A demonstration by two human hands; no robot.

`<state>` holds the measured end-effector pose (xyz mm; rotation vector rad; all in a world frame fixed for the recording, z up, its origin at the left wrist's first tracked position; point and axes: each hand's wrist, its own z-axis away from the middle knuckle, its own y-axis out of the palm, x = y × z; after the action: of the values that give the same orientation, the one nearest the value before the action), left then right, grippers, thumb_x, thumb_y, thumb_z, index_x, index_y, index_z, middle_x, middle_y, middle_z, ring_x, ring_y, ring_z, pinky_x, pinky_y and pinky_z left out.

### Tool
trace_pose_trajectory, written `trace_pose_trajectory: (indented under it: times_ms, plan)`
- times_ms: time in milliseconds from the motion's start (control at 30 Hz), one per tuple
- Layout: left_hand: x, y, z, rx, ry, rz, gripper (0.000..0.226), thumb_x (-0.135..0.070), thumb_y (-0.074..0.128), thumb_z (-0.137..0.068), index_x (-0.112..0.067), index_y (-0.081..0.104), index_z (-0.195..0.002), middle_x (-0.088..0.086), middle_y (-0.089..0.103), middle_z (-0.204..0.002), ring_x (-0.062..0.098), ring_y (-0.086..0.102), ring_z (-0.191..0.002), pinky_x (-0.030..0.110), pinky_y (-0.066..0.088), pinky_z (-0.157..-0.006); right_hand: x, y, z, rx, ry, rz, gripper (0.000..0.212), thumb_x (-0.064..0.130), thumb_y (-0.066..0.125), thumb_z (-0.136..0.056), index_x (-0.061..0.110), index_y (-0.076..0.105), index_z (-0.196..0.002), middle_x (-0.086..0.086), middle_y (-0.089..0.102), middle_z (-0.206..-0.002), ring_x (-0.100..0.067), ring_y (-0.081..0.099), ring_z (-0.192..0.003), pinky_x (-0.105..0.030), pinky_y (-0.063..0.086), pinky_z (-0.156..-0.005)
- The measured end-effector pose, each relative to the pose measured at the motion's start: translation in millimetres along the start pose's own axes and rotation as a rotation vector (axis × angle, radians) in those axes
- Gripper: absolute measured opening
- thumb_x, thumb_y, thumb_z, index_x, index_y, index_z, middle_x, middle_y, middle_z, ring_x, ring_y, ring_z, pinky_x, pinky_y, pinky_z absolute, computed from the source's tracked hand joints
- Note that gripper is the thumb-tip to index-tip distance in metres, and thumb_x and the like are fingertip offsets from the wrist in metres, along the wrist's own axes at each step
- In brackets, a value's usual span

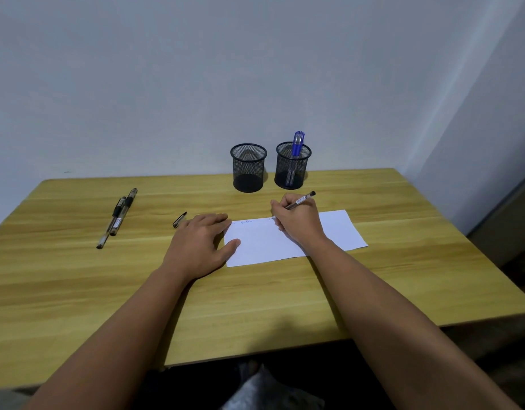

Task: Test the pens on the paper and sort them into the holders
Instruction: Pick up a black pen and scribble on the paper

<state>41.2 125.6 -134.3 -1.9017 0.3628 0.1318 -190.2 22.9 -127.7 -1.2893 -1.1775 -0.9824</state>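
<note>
A white sheet of paper (261, 244) lies on the wooden table (285, 297), with faint scribbles near its top edge. My right hand (299, 220) grips a black pen (302, 199), its tip pressed on the paper. My left hand (202, 244) lies flat with fingers spread, pinning the paper's left edge. A black pen cap (179, 219) rests just left of that hand. Two black pens (119, 214) lie side by side at the far left. At the back stand two black mesh holders: the left holder (248, 168) looks empty, the right holder (292, 167) holds blue pens (297, 143).
The table stands against a pale wall (255, 69), with a second wall close on the right. Its front edge (314, 347) runs just above my lap. Bare wood shows between the two loose pens and the paper.
</note>
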Motion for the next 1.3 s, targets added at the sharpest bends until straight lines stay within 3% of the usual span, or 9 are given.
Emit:
trace_pose_trajectory:
  times_ms: [167, 333, 700, 933, 1033, 1167, 1300]
  plan:
    - [-0.8, -0.3, 0.3, -0.009, 0.005, 0.006, 0.059, -0.064, 0.052, -0.086, -0.028, 0.067, -0.130, -0.009, 0.060, -0.142, 0.016, 0.051, -0.133, 0.046, 0.040, -0.105, -0.8, -2.6, -2.1, -0.017, 0.001, -0.006, 0.041, 0.016, 0.075, -0.098, 0.005, 0.055, -0.064, -0.033, 0.064, -0.070, -0.027, 0.062, -0.058, -0.035, 0.050, -0.056]
    - [-0.2, 0.6, -0.8, -0.009, 0.007, 0.008, 0.058, -0.063, 0.053, -0.087, -0.027, 0.068, -0.130, -0.009, 0.061, -0.142, 0.017, 0.051, -0.133, 0.046, 0.039, -0.105, -1.9, -0.2, -1.5, 0.006, -0.005, 0.041, 0.040, 0.019, 0.077, -0.097, -0.007, 0.057, -0.073, -0.033, 0.063, -0.069, -0.024, 0.058, -0.054, -0.033, 0.048, -0.054]
    - [-0.6, 0.3, -0.1, -0.008, 0.000, 0.021, 0.060, -0.064, 0.052, -0.086, -0.027, 0.067, -0.131, -0.010, 0.060, -0.142, 0.016, 0.050, -0.134, 0.045, 0.038, -0.106, 0.3, -0.8, 0.7, -0.029, -0.001, 0.052, 0.040, 0.017, 0.073, -0.099, -0.011, 0.054, -0.077, -0.037, 0.060, -0.072, -0.025, 0.057, -0.053, -0.031, 0.048, -0.052]
    - [-0.2, 1.3, -0.9, -0.006, 0.000, 0.021, 0.061, -0.065, 0.051, -0.085, -0.027, 0.068, -0.130, -0.010, 0.061, -0.141, 0.015, 0.051, -0.133, 0.046, 0.040, -0.104, 1.7, -1.5, 1.4, -0.036, 0.024, 0.042, 0.039, 0.015, 0.069, -0.098, -0.013, 0.048, -0.080, -0.036, 0.058, -0.071, -0.028, 0.059, -0.058, -0.038, 0.049, -0.058]
    - [-0.7, 0.9, -0.3, -0.006, -0.002, 0.020, 0.061, -0.065, 0.051, -0.085, -0.027, 0.068, -0.130, -0.010, 0.060, -0.142, 0.016, 0.051, -0.133, 0.047, 0.040, -0.105, 2.7, -2.0, 2.8, -0.067, 0.022, 0.035, 0.038, 0.015, 0.068, -0.098, -0.012, 0.048, -0.080, -0.038, 0.059, -0.073, -0.029, 0.058, -0.058, -0.038, 0.049, -0.058]
    - [-0.9, 0.1, 0.4, -0.006, -0.005, 0.016, 0.062, -0.065, 0.050, -0.085, -0.028, 0.067, -0.132, -0.010, 0.060, -0.142, 0.015, 0.050, -0.134, 0.046, 0.037, -0.107, 0.9, -3.5, 0.5, -0.092, 0.037, 0.006, 0.039, 0.016, 0.069, -0.099, -0.011, 0.047, -0.080, -0.029, 0.058, -0.068, -0.028, 0.060, -0.059, -0.038, 0.050, -0.058]
    - [-1.2, 1.0, 0.5, -0.006, -0.001, 0.014, 0.062, -0.066, 0.050, -0.085, -0.028, 0.067, -0.131, -0.011, 0.060, -0.142, 0.016, 0.051, -0.133, 0.045, 0.037, -0.105, 0.7, -3.0, 1.0, -0.074, 0.026, 0.020, 0.041, 0.017, 0.071, -0.098, -0.006, 0.048, -0.073, -0.036, 0.059, -0.070, -0.029, 0.060, -0.058, -0.039, 0.049, -0.059]
